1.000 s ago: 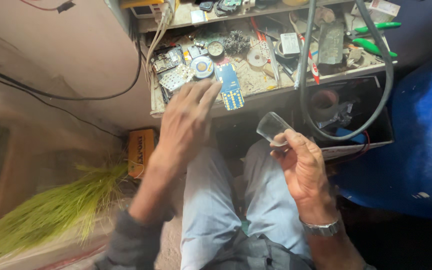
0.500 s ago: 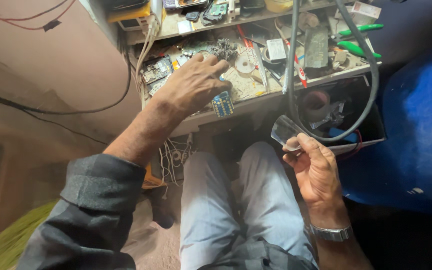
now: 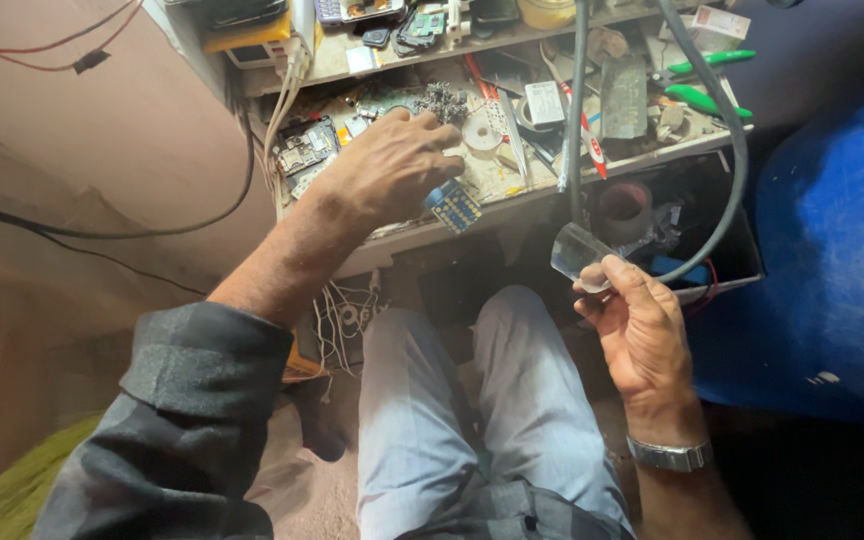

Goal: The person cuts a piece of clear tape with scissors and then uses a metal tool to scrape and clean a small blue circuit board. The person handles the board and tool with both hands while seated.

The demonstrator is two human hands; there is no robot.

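Note:
My left hand (image 3: pixel 392 165) reaches over the cluttered workbench (image 3: pixel 512 200), fingers curled down onto small parts near a blue circuit board (image 3: pixel 454 205) and a tape roll (image 3: pixel 482 132). Whether it grips anything I cannot tell. My right hand (image 3: pixel 637 330) is held above my lap, thumb and fingers pinching a small clear plastic piece (image 3: pixel 577 250). A metal watch (image 3: pixel 667 455) sits on that wrist.
A thick grey cable (image 3: pixel 722 140) loops down over the bench front. Green-handled pliers (image 3: pixel 707 95), circuit boards (image 3: pixel 302 150) and wires crowd the bench. An open drawer (image 3: pixel 652 215) below holds a tape roll. A blue barrel (image 3: pixel 832 250) stands at right.
My left arm has stretched further forward onto the bench, fingers now down among the parts. My right hand keeps the clear piece, nearly still. The view has tilted.

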